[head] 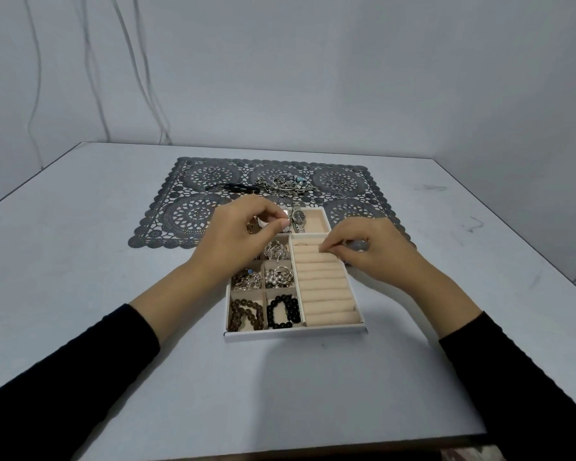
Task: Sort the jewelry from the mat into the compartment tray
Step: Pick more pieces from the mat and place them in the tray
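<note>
The white compartment tray with beige lining sits mid-table. Its left cells hold brown beads, black beads and silver pieces. A watch lies in the top cell. My left hand hovers over the tray's upper left, thumb and forefinger pinched on something small and silvery. My right hand pinches a small ring at the top of the ring rolls. Behind the tray lies the grey lace mat with a chain pile, loose rings and a black piece.
The tray's far end overlaps the mat's near edge. Bare pale tabletop spreads to both sides of the tray and in front of it. Thin cables hang down the wall behind the table's far left.
</note>
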Tool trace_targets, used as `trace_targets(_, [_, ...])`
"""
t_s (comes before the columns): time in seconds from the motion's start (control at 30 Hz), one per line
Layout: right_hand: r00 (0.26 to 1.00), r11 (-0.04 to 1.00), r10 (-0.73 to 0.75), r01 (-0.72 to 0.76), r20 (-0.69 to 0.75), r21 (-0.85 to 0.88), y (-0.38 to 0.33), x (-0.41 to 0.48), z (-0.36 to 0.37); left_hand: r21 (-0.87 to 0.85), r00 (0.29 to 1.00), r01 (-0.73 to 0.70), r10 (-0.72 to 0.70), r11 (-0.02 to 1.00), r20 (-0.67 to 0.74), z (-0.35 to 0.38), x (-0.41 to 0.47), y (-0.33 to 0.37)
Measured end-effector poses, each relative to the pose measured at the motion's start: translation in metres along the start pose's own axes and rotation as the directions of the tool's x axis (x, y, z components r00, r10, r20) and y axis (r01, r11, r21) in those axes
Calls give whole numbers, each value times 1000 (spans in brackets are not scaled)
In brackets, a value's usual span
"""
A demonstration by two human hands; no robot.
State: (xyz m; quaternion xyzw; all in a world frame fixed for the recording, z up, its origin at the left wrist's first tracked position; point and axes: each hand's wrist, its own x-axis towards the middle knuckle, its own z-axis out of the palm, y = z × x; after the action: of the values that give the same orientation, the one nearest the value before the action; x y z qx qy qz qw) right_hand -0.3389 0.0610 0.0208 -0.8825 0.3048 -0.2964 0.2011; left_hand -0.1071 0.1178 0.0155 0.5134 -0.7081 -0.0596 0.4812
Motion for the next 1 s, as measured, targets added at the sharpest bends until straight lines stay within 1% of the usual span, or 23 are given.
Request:
trace_targets(0.13, [986,971,168,-166,1,170,1,1,-1,1,1000,6,-6,1000,-1,-1,0,0])
trace_targets(0.23, [974,948,226,-224,15,226,2,2,0,0,1000,6,-6,1000,1,-1,0,0])
trace_targets(0.67, [956,914,285,-293,68,282,2,7,1,-16,1000,22,-21,1000,11,1,0,1])
trace_targets(0.8, [950,889,302,-312,83,336,2,9,0,-22,1000,20,-19,1000,18,2,0,3])
trace_targets(0.87, [946,863,314,-321,82,391,3,9,-2,-17,1000,9,-8,1000,24,3,0,4])
trace_targets(0.93, [939,834,339,-325,50,447,7,8,-3,-14,999,5,-4,1000,35,4,0,5])
trace_targets(0.97, [933,837,359,-324,5,441,10,8,-2,-14,999,4,-4,1000,42,5,0,5])
trace_targets(1.0, [923,860,381,-329,-61,390,15,8,-1,-11,999,0,0,1000,51,5,0,6])
